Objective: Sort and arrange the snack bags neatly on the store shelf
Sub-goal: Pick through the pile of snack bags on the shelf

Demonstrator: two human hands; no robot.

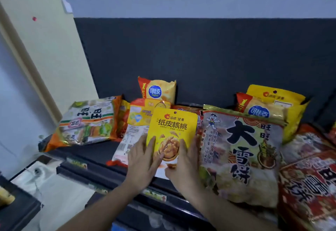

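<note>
Far-left bag: a green-and-orange cracker bag (87,123) lies tilted at the left end of the dark shelf (94,150), well apart from my hands.

White bag: a white-and-orange bag (125,139) lies flat on the shelf, just left of my left hand and partly under it.

Far middle: a small yellow chip bag (158,89) stands upright against the dark back panel (200,58). Nearer than it is an orange-topped pouch (143,110), partly hidden by the pouch I hold.

Left hand: my left hand (143,159) grasps the lower left edge of the yellow walnut pouch (172,127), fingers laid over its front.

Walnut pouch: it stands upright and faces me at the middle of the shelf, near the front edge, between the white bag and the big cracker bag.

Right hand: my right hand (185,165) clasps the pouch's lower right edge, with a digit across the printed front. I cannot tell how the fingers behind it lie.

Big bag: a large snow-cracker bag (241,154) leans just to the right of my right hand, touching it or nearly so.

Far right: a second small chip bag (260,110) sits beyond the big bag, and a yellow pouch (283,98) stands beyond that one.

Near right: a red cracker bag (309,185) lies at the right edge, beside the big bag.
</note>
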